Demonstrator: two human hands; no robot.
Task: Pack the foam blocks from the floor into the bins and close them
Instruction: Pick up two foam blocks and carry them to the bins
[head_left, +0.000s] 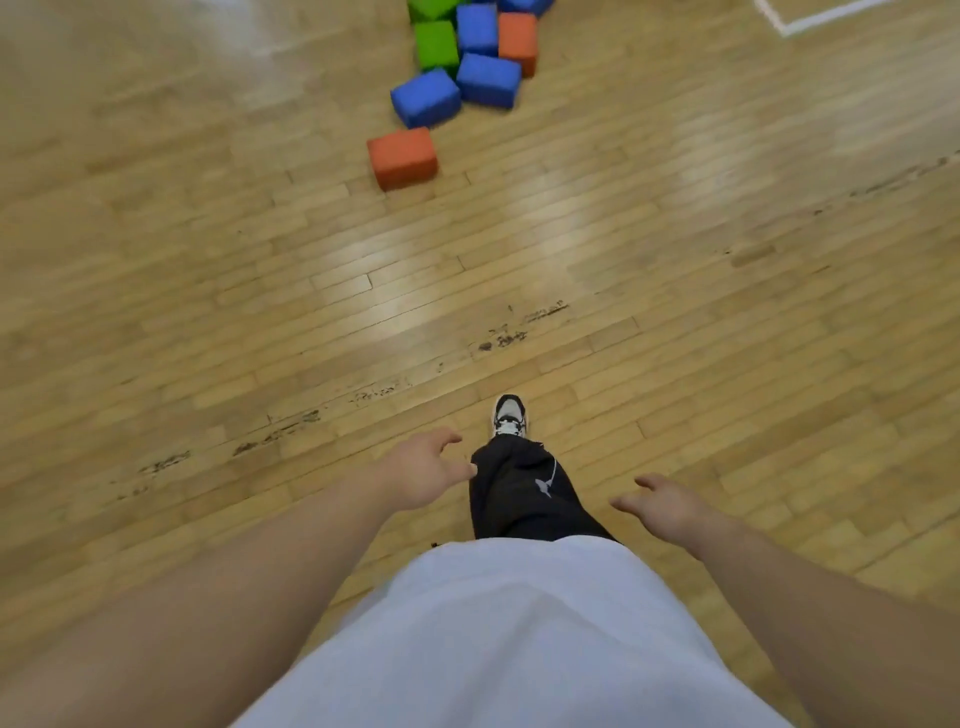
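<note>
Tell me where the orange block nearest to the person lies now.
In the head view, this orange block lies on the wooden floor, upper centre, just on the near side of a blue block at the pile's edge.

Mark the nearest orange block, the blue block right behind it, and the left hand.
Nearest orange block (402, 155): head view, top face.
Blue block behind it (426, 97): head view, top face.
Left hand (420, 472): head view, back of the hand.
</note>
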